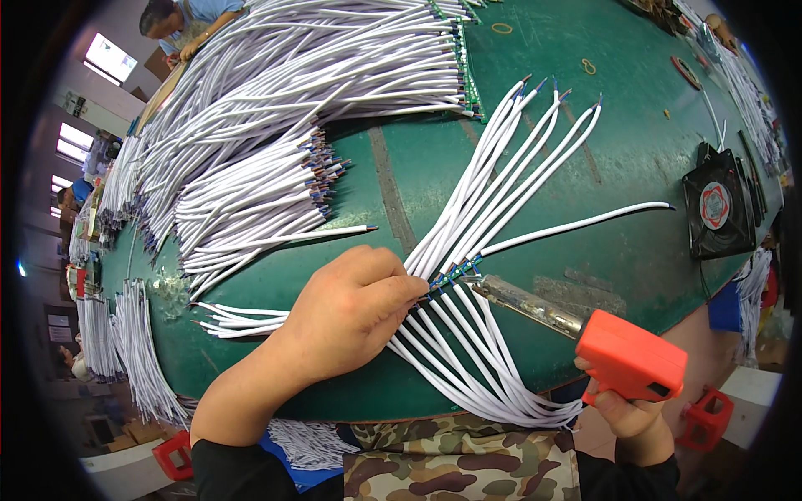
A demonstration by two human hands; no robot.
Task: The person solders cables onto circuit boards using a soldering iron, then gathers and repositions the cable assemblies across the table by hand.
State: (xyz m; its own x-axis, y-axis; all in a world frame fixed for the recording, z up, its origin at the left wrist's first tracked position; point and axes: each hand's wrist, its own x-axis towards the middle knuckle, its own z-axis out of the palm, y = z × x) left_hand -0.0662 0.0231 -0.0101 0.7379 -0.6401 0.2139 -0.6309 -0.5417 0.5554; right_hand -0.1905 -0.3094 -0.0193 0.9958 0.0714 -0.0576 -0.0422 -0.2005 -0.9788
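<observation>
My left hand (347,311) is closed in a pinch at the left end of a narrow green circuit board strip (456,274). White cables (493,179) fan out from the strip toward the far side, and more white cables (468,359) run down to the table's near edge. My right hand (628,415) grips a red soldering gun (632,356). Its metal barrel points left, and the tip is at the strip's right part; whether it touches is too small to tell. One cable (576,227) stretches right from the strip, its blue end lying apart from the others.
A pile of white cables (276,79) covers the far left of the green table (535,50). A shorter bundle (251,196) lies nearer, exposed ends facing right. A black fan (720,204) stands at right. Rubber bands (589,66) lie behind. Another person (194,25) works at upper left.
</observation>
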